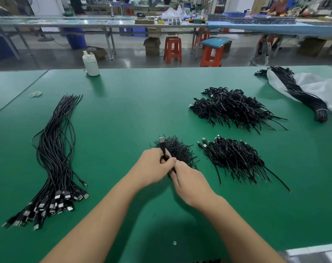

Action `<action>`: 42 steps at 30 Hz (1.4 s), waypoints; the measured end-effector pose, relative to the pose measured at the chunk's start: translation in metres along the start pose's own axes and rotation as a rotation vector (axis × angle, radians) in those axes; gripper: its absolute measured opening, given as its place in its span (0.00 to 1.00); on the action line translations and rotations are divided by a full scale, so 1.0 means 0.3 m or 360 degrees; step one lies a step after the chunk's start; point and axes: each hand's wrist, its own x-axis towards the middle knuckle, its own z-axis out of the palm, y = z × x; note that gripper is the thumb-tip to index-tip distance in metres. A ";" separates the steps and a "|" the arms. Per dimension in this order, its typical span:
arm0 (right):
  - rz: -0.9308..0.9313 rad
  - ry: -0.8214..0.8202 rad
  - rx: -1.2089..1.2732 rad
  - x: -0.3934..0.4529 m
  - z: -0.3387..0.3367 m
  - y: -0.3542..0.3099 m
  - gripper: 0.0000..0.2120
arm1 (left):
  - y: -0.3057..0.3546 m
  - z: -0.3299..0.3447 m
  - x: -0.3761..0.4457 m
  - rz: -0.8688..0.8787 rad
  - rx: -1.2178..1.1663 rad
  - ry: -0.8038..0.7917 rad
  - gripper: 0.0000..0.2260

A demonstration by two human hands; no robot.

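The cable [162,147] was thin and black, with a black moulded plug ending in a silver USB shell. The plug stood upright just above the left hand [153,168]. Below the plug the cord ran down into the fists, and only a short black stretch showed between them. How the rest was folded could not be told.

The left hand was clenched round the cord right under the plug, fingers curled. The right hand [189,179] touched it from the near side and pinched the cord's lower stretch between thumb and fingers. Both hands held the cable over the middle of the green table [123,111], above the near edge of a small heap of short black ties [180,149].

To the left lay a long sheaf of straight cables [55,149], their silver plugs fanned toward the near edge. To the right were 2 heaps of tied-up cables: the near heap [233,158] just beside the ties, and the far heap [233,107] behind it. At the far right a bundle [294,88] lay across a white bag [322,88]. A white bottle [91,64] stood at the far edge, and some rubber bands [35,94] lay near the left seam.
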 end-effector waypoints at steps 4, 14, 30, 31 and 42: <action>0.0123 -0.0128 0.0531 0.017 -0.024 -0.010 0.13 | 0.011 -0.006 0.023 0.0025 0.0071 -0.0011 0.08; 0.0135 0.0099 0.0526 0.007 -0.017 0.009 0.13 | 0.042 0.018 0.052 0.0079 -0.0126 0.0049 0.08; 0.0877 0.0323 0.1012 -0.033 0.127 0.292 0.19 | -0.187 0.283 -0.013 0.0188 0.0349 -0.0278 0.06; 0.0869 0.0318 0.1026 -0.031 0.128 0.296 0.18 | -0.188 0.294 -0.013 0.0192 0.0369 -0.0263 0.06; 0.0805 0.0216 0.1118 -0.035 0.140 0.314 0.17 | -0.212 0.388 -0.085 0.0255 0.0469 0.0129 0.08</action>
